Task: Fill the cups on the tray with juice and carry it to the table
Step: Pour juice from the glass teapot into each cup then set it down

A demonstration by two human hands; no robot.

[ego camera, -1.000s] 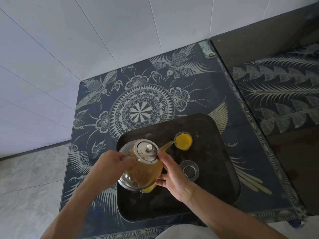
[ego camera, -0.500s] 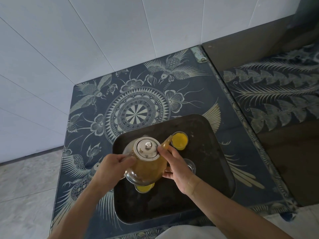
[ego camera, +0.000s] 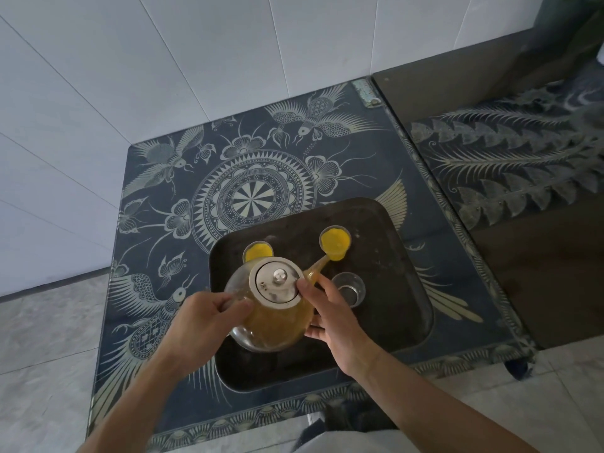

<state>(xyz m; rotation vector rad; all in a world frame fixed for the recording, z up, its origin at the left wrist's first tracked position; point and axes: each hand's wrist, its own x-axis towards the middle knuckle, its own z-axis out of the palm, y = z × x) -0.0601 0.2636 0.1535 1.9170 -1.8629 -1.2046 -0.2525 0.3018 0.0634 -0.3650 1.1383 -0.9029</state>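
Both grips are clamped on the glass teapot: your left hand on the handle side, your right hand steadying lid and body. Two cups on the tray hold juice; the empty cup beside the spout comes next, so tip gently over it.

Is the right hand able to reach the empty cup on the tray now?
Probably yes. The empty cup stands just beside the right hand, with nothing between them. But that hand is busy steadying the glass teapot, so it must first let go.
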